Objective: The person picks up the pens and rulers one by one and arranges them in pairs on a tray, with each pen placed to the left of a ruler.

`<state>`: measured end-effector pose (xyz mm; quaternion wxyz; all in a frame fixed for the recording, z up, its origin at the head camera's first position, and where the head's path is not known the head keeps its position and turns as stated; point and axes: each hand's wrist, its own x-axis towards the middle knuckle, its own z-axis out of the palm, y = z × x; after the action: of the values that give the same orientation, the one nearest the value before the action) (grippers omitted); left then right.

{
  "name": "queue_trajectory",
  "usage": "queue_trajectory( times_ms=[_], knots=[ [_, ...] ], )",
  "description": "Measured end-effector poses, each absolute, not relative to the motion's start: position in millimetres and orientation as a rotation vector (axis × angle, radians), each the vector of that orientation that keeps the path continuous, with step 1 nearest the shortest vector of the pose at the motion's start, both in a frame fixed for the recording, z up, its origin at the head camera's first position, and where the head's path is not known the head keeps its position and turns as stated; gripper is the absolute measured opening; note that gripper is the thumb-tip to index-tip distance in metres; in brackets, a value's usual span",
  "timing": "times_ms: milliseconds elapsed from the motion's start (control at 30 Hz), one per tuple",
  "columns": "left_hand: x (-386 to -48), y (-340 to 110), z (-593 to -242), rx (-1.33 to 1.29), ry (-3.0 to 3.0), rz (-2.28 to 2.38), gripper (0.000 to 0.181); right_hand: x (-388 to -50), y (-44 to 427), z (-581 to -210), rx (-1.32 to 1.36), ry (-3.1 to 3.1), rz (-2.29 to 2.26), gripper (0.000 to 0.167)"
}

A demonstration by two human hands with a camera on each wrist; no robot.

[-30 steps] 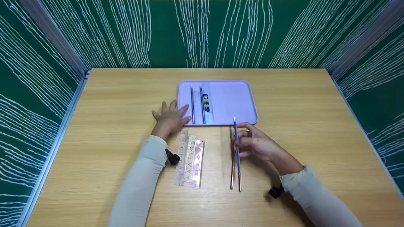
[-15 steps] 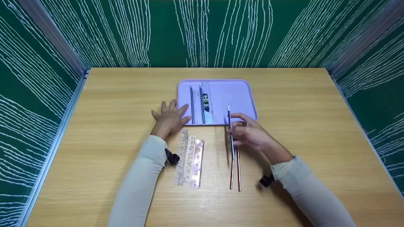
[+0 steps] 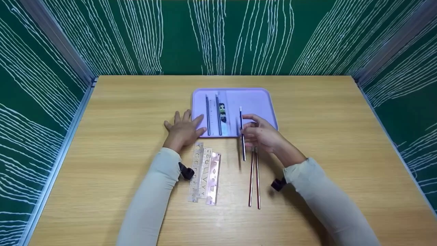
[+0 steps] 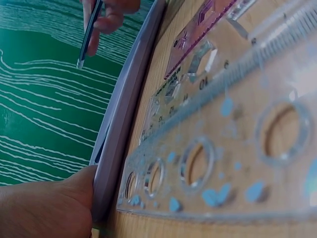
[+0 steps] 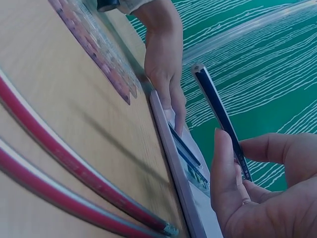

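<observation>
A dark blue pencil (image 3: 243,147) with a pale tip is pinched in my right hand (image 3: 264,135), raised over the front edge of the purple tray (image 3: 252,99). The right wrist view shows thumb and fingers round the pencil (image 5: 218,106). My left hand (image 3: 184,131) lies with fingers spread at the tray's left front corner, some fingertips over its rim. Inside the tray are two dark pencils (image 3: 208,116) and a clear ruler (image 3: 213,119) with a dark picture strip beside it. In the left wrist view the left hand (image 4: 54,206) touches the tray's side (image 4: 116,144).
Three stencil rulers, two clear and one pink (image 3: 213,179), lie side by side in front of the tray, near the left forearm. Two red pencils (image 3: 258,181) lie on the table (image 3: 136,102) below the right hand. Green walls with white lines surround the table.
My right hand has carried the blue pencil up and left, from beside the red pencils to over the tray's front edge. The left hand stays in place.
</observation>
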<state>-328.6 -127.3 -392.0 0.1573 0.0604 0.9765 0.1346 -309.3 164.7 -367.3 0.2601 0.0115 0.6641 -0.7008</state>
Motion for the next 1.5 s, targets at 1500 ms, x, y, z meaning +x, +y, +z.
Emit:
queue_trajectory(
  times_ms=[1500],
  knots=[
    [-328,-128,-392,0.162,2.795,0.407,0.065,-382,132,-380,0.126,2.095,-1.718,0.063]
  ],
)
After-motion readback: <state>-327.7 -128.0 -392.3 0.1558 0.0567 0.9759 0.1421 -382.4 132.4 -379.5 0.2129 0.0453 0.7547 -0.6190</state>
